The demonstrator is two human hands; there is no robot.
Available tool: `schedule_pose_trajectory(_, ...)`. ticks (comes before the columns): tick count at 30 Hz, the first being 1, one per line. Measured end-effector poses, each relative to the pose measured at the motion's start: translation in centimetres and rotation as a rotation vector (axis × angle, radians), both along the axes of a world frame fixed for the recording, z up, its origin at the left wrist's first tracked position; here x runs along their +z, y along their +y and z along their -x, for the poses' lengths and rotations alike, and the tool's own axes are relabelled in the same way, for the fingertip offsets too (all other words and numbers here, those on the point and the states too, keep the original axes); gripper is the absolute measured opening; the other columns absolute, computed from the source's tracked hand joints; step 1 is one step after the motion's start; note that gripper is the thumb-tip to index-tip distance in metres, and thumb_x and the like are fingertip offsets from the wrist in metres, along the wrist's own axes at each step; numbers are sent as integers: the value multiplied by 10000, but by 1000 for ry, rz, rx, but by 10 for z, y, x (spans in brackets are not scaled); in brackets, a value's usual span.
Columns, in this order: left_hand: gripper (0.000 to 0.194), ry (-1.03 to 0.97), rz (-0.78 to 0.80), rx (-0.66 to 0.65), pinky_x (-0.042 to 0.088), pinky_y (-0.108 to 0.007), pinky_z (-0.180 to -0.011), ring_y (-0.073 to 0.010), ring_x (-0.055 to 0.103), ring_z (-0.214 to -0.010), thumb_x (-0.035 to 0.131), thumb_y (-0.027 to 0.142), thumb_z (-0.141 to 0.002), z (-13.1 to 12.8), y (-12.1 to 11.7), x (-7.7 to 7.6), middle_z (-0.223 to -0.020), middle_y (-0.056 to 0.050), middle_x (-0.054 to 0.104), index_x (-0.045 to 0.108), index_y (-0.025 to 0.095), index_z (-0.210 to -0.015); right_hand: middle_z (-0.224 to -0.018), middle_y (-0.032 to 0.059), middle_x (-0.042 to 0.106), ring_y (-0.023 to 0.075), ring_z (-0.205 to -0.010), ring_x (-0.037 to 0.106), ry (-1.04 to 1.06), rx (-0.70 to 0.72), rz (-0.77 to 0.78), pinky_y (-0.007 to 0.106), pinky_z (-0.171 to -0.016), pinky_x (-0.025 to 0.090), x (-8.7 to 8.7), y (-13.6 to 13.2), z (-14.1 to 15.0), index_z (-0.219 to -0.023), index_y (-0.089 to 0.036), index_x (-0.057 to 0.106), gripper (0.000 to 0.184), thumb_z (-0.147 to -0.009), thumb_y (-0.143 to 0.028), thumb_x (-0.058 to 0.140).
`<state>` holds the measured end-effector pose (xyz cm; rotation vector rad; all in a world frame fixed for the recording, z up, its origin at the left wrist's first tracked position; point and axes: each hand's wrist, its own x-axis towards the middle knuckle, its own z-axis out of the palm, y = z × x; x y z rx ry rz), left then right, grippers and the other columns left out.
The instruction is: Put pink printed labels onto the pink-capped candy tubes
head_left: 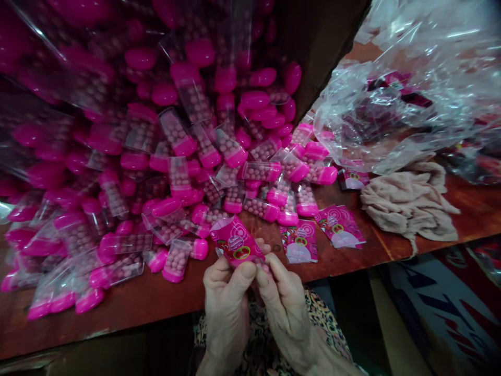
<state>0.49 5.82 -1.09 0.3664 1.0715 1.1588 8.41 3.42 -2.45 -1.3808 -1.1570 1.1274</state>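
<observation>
Both hands meet at the front edge of the table. My left hand (229, 300) pinches a pink printed label sleeve (236, 241) between thumb and fingers, its printed face turned up. Close against it, my right hand (285, 303) is closed at the sleeve's lower right corner, fingers bent. A bit of pink shows between the right fingertips; whether it is a container inside the sleeve is hidden. Just beyond lie clear containers of small pink balls with bright pink caps, such as one container (176, 259). To the right rest two small stacks of matching labels (301, 241) (340, 225).
A large heap of pink-capped containers (180, 175) covers the table's left and middle, spilling from a clear bag. A crumpled beige cloth (409, 201) lies at the right. Behind it is clear plastic bagging (352, 104) with more pink printed pieces. The reddish-brown tabletop (168, 300) ends near my hands.
</observation>
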Motion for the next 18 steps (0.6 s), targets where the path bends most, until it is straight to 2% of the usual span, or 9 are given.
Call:
schedule_pose_trajectory(3,141,-26,6,49,541,-263,-625,-141,643,-559,784,324,-613,-6,-3,0,-659,-24,722,744,217,-696,-593,-29,534,94,-501,505,49,-29,44,172,-480,430,-2,0,2,-836,-191,586,270,-929,-363,401)
schedule_pose_trajectory(7,138,-48,69,8,448,-153,-458,-62,523,-429,772,296,-639,-8,-4,-1,-525,10,638,709,174,-619,-567,-36,468,93,-485,434,148,-50,113,176,-423,379,-2,0,-2,-852,-188,608,341,-911,-457,407)
schedule_pose_trajectory(9,156,-62,86,1,395,-128,-405,-42,479,-406,764,298,-650,-6,-1,0,-511,18,611,701,159,-620,-625,-27,504,94,-531,457,227,19,160,177,-464,413,0,0,-9,-909,-191,618,306,-889,-456,465)
schedule_pose_trajectory(12,164,-91,89,34,424,-143,-442,-53,515,-452,750,315,-665,-1,4,3,-552,19,625,698,162,-638,-732,-14,578,85,-591,517,399,204,213,178,-540,473,4,3,-18,-1021,-208,616,234,-868,-371,547)
schedule_pose_trajectory(14,179,-111,89,41,437,-159,-466,-64,533,-476,732,319,-686,1,6,4,-555,21,623,681,163,-613,-723,-21,599,71,-573,539,445,253,188,164,-544,488,7,6,-21,-997,-214,641,174,-869,-300,560)
schedule_pose_trajectory(18,166,-112,101,11,392,-160,-449,-55,490,-486,716,293,-706,-1,2,2,-592,-2,633,693,137,-654,-610,-38,575,62,-501,553,355,122,53,138,-494,497,6,13,-22,-806,-198,687,146,-863,-262,568)
